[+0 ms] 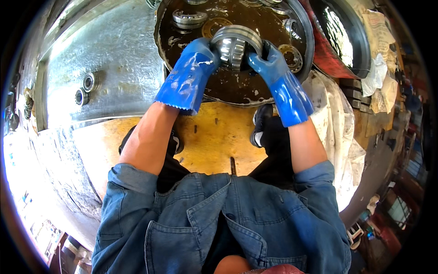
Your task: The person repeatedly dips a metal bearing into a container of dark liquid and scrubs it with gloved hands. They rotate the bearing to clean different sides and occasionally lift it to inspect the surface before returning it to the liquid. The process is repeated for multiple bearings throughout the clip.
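Between my two blue rubber gloves I hold a large roller bearing [236, 48], its outer ring tilted so that the steel rollers show. My left hand [203, 54] grips its left side, and my right hand [268, 59] grips its right side. The bearing is over a round metal tub [219, 97] of dark brown liquid. Other bearings sit in the tub: a steel one [189, 18] at the far left, a brass-coloured ring [216, 27] behind my hands, and another bearing [290, 57] just right of my right glove.
Two small bearings [90, 81] rest on a metal tray [123, 59] to the left. At the right stands a red and black container [340, 41] holding shiny liquid. A stained white cloth [326, 109] hangs beside my right arm. Yellow flooring [214, 132] shows between my feet.
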A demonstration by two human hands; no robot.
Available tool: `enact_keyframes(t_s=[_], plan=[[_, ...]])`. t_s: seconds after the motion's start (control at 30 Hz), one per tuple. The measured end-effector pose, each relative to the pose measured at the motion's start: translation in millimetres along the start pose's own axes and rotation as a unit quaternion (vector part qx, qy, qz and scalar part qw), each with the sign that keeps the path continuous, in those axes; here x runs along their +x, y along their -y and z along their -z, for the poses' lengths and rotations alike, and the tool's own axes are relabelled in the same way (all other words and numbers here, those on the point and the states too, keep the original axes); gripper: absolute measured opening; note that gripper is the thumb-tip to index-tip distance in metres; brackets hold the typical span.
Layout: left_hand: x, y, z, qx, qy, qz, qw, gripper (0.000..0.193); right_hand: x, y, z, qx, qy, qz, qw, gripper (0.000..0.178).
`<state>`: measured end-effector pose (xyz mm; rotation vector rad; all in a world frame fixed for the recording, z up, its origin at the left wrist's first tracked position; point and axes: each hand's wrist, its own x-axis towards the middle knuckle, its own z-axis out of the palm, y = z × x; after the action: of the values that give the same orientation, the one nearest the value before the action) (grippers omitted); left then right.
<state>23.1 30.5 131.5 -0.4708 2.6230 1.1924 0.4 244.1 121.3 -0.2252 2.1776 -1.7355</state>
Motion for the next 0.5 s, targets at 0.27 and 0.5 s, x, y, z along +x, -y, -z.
enact_keyframes(t_s=[0.27, 0.5], plan=[[-4.6, 10.1, -6.1, -0.036, -0.056, -0.116, 0.991, 0.028, -15.2, 12.9, -3.1, -0.024, -0.044, -0.009, 0.999, 0.035], [2.1, 11.4, -23.4, 0.074, 0.034, 0.018, 0.997, 0.031, 0.0, -20.6, -5.8, -0.089, -0.057, -0.139, 0.985, 0.037]])
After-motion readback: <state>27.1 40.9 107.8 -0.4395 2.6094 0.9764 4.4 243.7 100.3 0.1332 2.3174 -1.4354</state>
